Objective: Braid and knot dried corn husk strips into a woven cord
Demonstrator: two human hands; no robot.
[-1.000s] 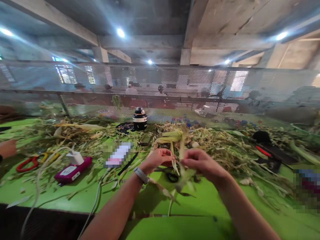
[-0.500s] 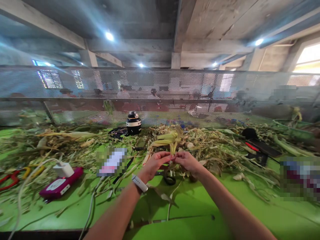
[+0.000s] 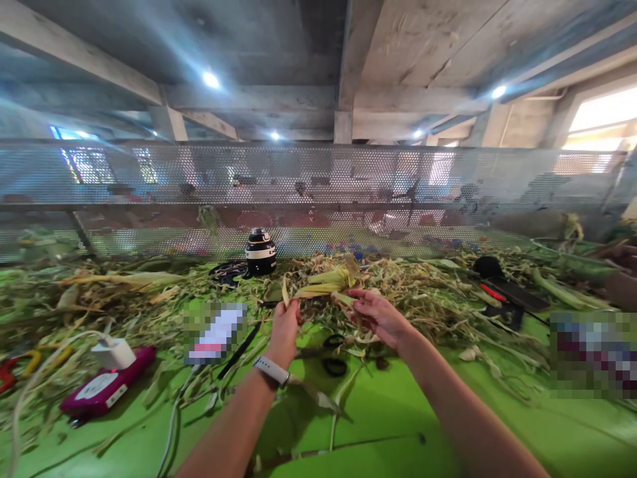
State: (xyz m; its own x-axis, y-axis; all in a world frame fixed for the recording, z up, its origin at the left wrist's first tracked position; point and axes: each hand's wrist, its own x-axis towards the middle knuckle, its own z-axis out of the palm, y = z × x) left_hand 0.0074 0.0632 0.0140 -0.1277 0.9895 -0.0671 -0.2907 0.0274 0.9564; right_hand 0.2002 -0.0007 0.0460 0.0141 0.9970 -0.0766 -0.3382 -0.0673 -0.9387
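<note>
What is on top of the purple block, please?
A white charger stands on the purple block, and a white cable leads away from it. A white label also shows on the block. The surface directly beneath the charger is covered, so I cannot see it.

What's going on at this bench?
A person is working a yellow-green husk bundle with bare hands. The left hand is closed around its left end; the right hand is at its right end, its exact grip unclear. Scissors lie below it on the green table, with loose husks strewn about.
</note>
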